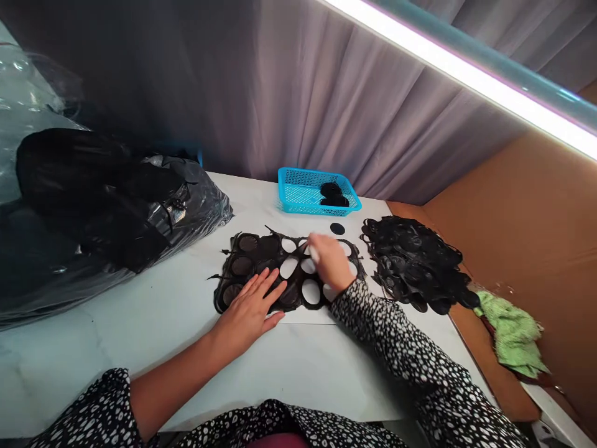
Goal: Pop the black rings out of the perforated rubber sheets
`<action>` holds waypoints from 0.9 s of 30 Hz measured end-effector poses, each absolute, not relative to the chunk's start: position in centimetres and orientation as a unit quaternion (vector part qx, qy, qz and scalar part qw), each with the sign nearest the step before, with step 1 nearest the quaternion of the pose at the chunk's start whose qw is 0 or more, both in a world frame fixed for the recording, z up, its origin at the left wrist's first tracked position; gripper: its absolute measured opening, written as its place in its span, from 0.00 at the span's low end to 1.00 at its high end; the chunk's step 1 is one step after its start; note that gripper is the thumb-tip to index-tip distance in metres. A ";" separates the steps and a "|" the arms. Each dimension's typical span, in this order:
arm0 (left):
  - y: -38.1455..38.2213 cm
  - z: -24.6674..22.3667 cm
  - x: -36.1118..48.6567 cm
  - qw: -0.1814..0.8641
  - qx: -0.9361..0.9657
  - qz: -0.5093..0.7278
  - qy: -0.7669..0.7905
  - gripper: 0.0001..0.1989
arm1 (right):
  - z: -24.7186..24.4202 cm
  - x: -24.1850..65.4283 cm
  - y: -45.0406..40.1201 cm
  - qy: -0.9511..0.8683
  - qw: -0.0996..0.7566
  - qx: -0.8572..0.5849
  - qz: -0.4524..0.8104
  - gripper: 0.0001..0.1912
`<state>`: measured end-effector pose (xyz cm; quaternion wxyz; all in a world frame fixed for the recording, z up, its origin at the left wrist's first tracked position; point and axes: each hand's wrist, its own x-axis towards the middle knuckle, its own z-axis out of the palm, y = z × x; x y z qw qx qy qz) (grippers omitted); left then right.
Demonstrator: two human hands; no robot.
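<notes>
Left hand (247,306) lies open and flat on the black die-cut sheet (268,247); right hand (329,261) sits fingers-bunched on the sheet's right part, grip indeterminate.

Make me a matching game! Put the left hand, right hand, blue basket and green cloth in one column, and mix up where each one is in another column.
Things:
1. Left hand
2. Right hand
3. Blue basket
4. Green cloth

Places:
A. Holding black discs
B. On the brown board
C. Flat on the black holed sheet
D. Over that sheet's right side

Pairs: 1-C, 2-D, 3-A, 4-B
</notes>
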<state>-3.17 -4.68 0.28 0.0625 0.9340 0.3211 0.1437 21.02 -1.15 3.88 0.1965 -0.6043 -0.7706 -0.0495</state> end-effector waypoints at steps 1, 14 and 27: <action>-4.6 0.4 -3.2 0.065 0.934 0.141 0.321 0.25 | 4.1 22.4 -0.3 -0.727 0.223 -0.646 -0.063 0.08; -9.4 1.2 -4.2 0.055 0.944 0.122 0.302 0.25 | 4.6 19.2 -8.6 -0.730 0.308 -0.515 0.328 0.05; -9.4 0.8 -4.7 0.083 0.945 0.120 0.293 0.25 | 3.7 18.7 -8.5 -0.724 0.309 -0.487 0.378 0.09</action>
